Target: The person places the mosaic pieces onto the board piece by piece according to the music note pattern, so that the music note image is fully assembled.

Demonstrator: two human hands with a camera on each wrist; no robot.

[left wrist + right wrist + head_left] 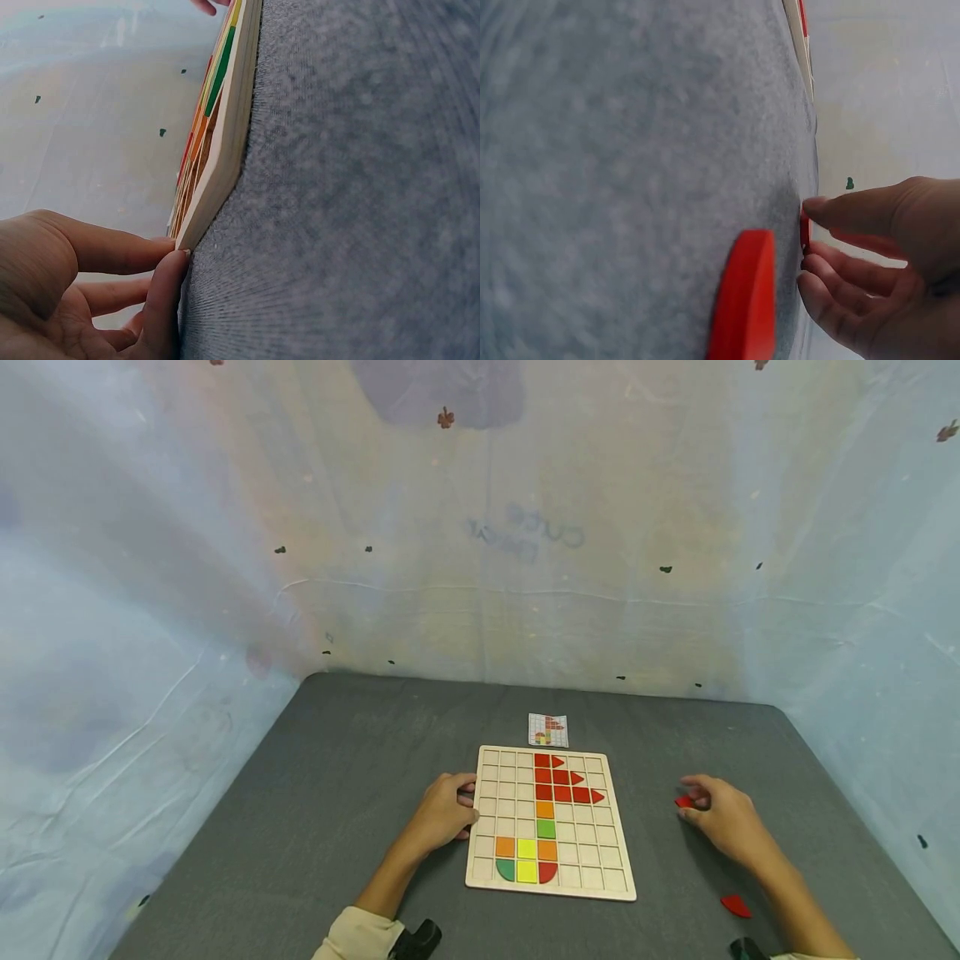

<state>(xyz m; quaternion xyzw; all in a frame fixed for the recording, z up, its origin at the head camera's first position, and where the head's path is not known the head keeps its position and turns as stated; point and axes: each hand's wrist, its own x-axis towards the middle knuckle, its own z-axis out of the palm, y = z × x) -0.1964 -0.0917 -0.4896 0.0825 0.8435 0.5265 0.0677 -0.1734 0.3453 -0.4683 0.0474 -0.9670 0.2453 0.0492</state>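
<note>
A square wooden grid board [592, 856] lies on the dark grey table, bearing red, orange, green and yellow pieces. Red squares and triangles form three rows near its top; a column runs down to a wider coloured base. My left hand [441, 814] holds the board's left edge, with thumb and finger pinching the rim [196, 225] in the left wrist view. Off to the right of the board, my right hand [722, 820] pinches a small red piece [683, 802] between thumb and fingers, which partly hide it. Nearer me lies a red quarter-circle piece [736, 906], large in the right wrist view.
Just beyond the board lies a small printed card [548, 731] with a coloured grid pattern. The grey table [337, 760] is enclosed at the back and sides by a pale sheet [480, 627] with small dark spots.
</note>
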